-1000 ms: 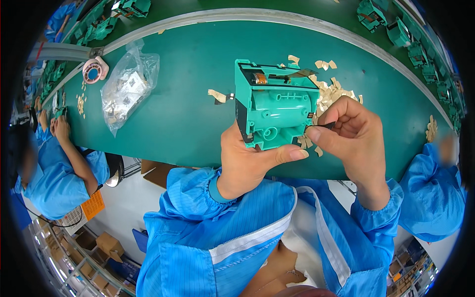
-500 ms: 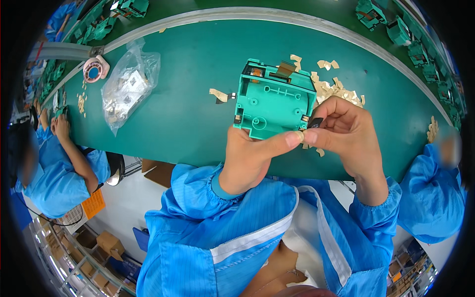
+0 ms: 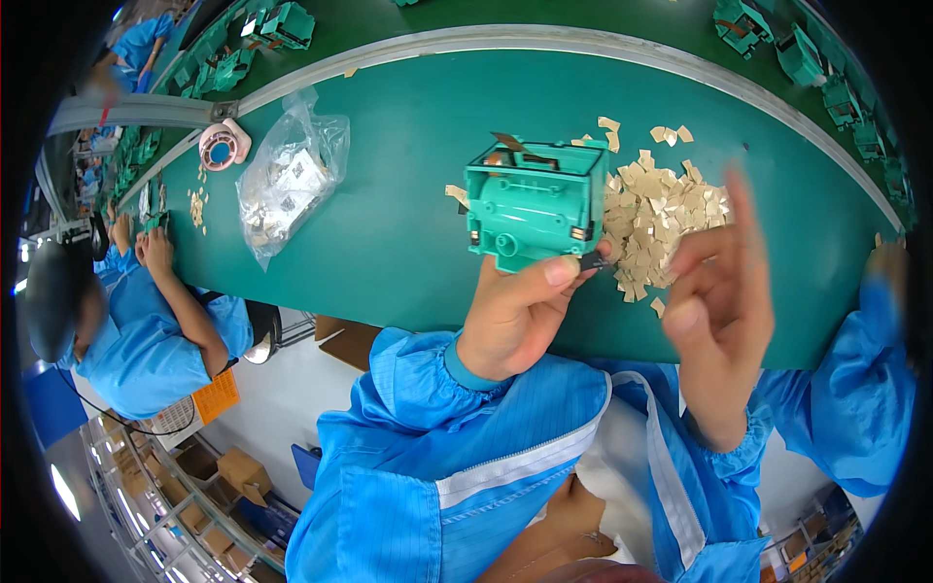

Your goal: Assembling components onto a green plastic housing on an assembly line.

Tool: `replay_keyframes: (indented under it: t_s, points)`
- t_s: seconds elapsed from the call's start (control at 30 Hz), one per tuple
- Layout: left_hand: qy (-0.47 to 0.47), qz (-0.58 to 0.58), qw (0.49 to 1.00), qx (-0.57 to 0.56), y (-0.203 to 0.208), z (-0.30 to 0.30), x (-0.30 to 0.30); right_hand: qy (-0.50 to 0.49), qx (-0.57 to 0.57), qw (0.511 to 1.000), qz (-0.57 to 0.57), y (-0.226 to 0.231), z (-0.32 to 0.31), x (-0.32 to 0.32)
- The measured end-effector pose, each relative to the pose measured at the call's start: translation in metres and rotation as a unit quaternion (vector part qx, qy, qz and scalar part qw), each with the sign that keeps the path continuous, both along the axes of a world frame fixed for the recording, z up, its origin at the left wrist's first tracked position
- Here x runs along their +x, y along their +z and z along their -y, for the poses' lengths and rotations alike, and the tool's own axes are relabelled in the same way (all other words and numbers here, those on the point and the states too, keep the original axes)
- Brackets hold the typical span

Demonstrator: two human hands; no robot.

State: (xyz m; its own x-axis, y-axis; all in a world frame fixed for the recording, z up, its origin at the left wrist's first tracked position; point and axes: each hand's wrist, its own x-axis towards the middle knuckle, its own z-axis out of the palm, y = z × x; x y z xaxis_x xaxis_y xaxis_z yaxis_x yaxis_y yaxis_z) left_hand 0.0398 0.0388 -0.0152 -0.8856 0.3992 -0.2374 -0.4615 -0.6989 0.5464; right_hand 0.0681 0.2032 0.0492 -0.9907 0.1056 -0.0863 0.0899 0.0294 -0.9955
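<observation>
My left hand grips a green plastic housing by its lower edge, thumb in front, holding it above the bench. The housing has an open frame along its top, with a dark brown strip sticking up there. At its lower right corner a small black tab pokes out beside my left thumb. My right hand is raised to the right, apart from the housing, with its index finger stretched up and the others loosely bent. Nothing shows between its fingers.
A pile of beige paper pieces lies on the green bench behind the housing. To the left are a clear plastic bag with white pieces and a pink tape roll. Co-workers in blue sit at both sides; more green housings stand beyond the rail.
My right hand has let go of the black tab and moved right, its index finger now extended. The housing has tilted in my left hand, and the view has shifted slightly.
</observation>
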Motion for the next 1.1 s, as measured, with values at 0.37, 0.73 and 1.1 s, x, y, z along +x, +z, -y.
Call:
replay_keyframes:
  t_s: [0.37,0.73,1.1]
  points:
    - [0.004,-0.031,0.999,-0.041,0.004,0.002,0.005,-0.007,0.176,0.951,-0.255,-0.02,0.014,-0.015]
    - [-0.024,0.013,0.998,0.055,-0.006,0.004,0.006,-0.055,0.08,0.975,-0.2,-0.032,0.016,-0.021]
    - [0.005,0.058,0.993,0.099,-0.005,0.0,0.005,-0.003,0.196,0.928,-0.316,-0.023,0.022,-0.022]
